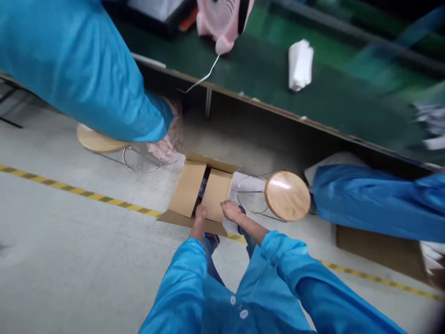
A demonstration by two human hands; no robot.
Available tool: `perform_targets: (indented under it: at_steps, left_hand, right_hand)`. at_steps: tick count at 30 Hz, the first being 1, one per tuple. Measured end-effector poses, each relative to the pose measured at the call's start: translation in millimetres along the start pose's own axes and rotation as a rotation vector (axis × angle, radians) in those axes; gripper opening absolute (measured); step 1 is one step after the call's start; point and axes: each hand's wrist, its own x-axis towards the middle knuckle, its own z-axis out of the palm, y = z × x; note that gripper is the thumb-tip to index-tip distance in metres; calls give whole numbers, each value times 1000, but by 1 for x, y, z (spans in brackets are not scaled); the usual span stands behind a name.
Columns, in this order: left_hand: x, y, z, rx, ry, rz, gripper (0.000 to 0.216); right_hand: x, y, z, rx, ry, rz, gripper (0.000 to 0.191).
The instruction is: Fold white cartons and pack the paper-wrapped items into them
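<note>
The cardboard box (217, 190) sits on the floor (86, 269) just ahead of the left hand (200, 212) and the right hand (231, 210), two flaps folded inward with a narrow dark gap between. The left hand is curled at the near edge by the gap, the right hand at the right flap's edge; whether either grips cardboard cannot be determined. Right of the right hand stands a round wooden stool (288, 195); beyond both hands, the green table (257, 86) bears a pink fan (222, 21).
</note>
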Motion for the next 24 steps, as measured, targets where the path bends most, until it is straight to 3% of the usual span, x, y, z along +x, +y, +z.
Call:
perform_targets:
  at_steps: [3,6,8,10,14,17,21,24]
  left_hand:
    - [97,-54,48,5,151,-131,40]
    - [150,-103,83,1,324,-191,41]
    - [164,-128,85,-9,461,-207,41]
    - [170,-146,65,-29,624,-222,42]
    - [195,-162,-3,-97,967,-273,43]
    - [229,-164,-27,-144,1161,-336,45]
    - [276,-150,-6,-109,1298,-373,46]
    - [313,-128,18,4,1248,-303,46]
  right_hand:
    - [154,22,35,-51,12,-159,35]
    - [269,42,72,-86,14,-293,36]
    - [319,55,91,-107,2,-359,37]
    - [348,67,103,-129,-20,-406,36]
    - [354,79,114,-179,-105,-439,36]
    - [328,86,121,-224,-230,-419,37]
    - [292,108,129,-266,-443,-332,37]
    - [284,128,132,-227,-506,-270,37]
